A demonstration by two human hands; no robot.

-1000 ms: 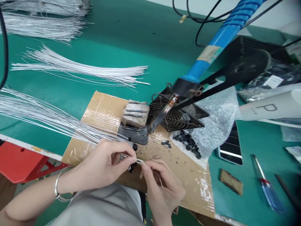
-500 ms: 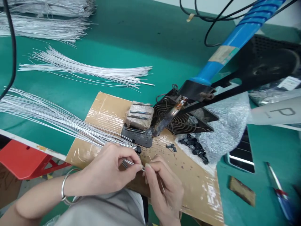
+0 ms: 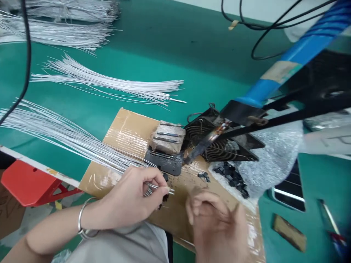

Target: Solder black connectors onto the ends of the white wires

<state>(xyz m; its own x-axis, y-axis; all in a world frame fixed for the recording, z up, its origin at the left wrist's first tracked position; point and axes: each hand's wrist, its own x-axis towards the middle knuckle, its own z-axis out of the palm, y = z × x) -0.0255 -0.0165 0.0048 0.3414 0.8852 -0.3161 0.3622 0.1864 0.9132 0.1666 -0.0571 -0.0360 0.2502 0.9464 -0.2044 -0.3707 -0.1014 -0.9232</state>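
My left hand pinches the near ends of a few thin white wires between thumb and fingertips. Short silvery ends stick out past the fingers to the right. The wires run off to the left across brown cardboard. Small black pieces by my left fingers are partly hidden. My right hand is apart from the wires, over the cardboard's right part, smeared by motion. Whether it holds anything I cannot make out. Above the hands, a blue-handled soldering iron slants down, its dark tip near a small grey plate.
A pale block carries several thin metal rods. Behind the iron's tip is a black fan. Small black pieces lie on bubble wrap. To the right are a phone and a brownish block. Another wire bundle lies behind.
My right hand has pulled away from my left fingertips toward the right and is blurred. My left hand keeps its pinch on the wires. The view has shifted slightly.
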